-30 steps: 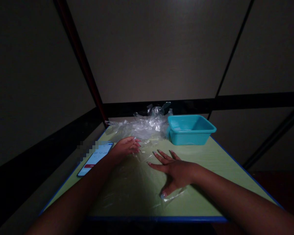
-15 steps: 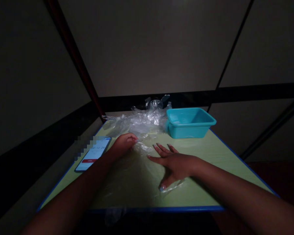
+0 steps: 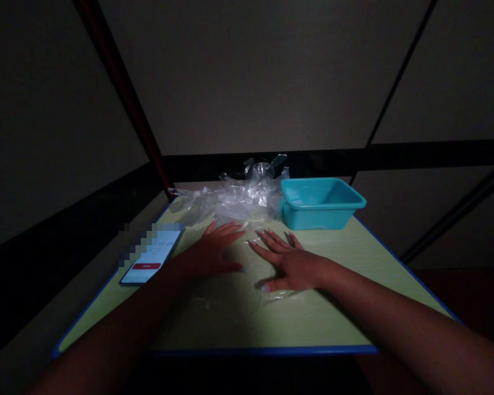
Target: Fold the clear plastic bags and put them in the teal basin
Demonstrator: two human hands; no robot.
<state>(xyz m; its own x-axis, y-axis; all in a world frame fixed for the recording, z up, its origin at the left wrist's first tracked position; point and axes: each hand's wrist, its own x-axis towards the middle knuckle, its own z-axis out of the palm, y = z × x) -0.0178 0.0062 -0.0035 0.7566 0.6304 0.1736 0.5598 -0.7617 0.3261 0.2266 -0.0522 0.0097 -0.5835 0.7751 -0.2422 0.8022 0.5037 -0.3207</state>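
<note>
A clear plastic bag [image 3: 247,296] lies spread on the table in front of me, its outline hard to make out. My left hand [image 3: 218,249] is over its left part, palm down with fingers apart. On its right side my right hand [image 3: 288,263] rests flat, fingers spread and thumb turned toward me. Neither hand grips anything. Just beyond my fingertips is a crumpled heap of clear plastic bags [image 3: 239,200].
A turquoise plastic basin [image 3: 321,216] stands at the back right of the pale green table [image 3: 346,312], which has a blue edge. At the left lies a phone [image 3: 152,255] with its screen lit. A wall panel [image 3: 251,77] rises behind the table.
My left hand's pinch on the plastic has opened, and its fingers are now spread flat. The right hand stays spread, having shifted slightly away from me. The near end of the bag no longer hangs visibly over the edge.
</note>
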